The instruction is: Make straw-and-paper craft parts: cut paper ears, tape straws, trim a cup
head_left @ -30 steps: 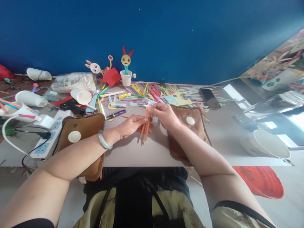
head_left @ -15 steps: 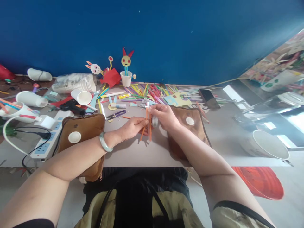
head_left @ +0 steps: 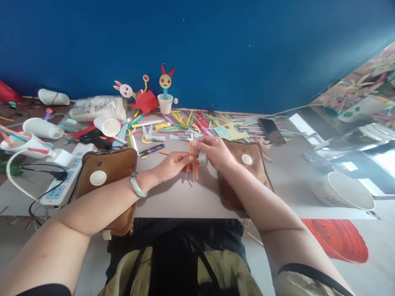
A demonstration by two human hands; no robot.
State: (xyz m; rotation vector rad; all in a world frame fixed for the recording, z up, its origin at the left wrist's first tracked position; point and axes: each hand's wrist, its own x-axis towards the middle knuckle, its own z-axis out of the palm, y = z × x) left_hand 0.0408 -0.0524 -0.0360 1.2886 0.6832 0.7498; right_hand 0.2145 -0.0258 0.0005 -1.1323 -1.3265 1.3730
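Observation:
Thin orange sticks hang down between my two hands over the table, with a pale strip among them. My left hand, with a jade-coloured bangle at its wrist, is closed on the sticks from the left, thumb and fingers pinched. From the right, my right hand pinches their upper ends. A pale ribbed roll, which looks like a tape roll, shows just under the right fingers; whether they touch it I cannot tell. Purple-handled snips lie left of my hands.
Brown padded pouches flank my hands. Colourful straws and sticks are strewn along the wall. Left are a power strip, a black glue gun and paper cups. A rabbit figure in a cup stands behind; a phone lies right.
The view has shifted very slightly. The orange sticks have turned a little between my fingers, and the pale strip shows lower among them. Both hands keep their grip in almost the same place.

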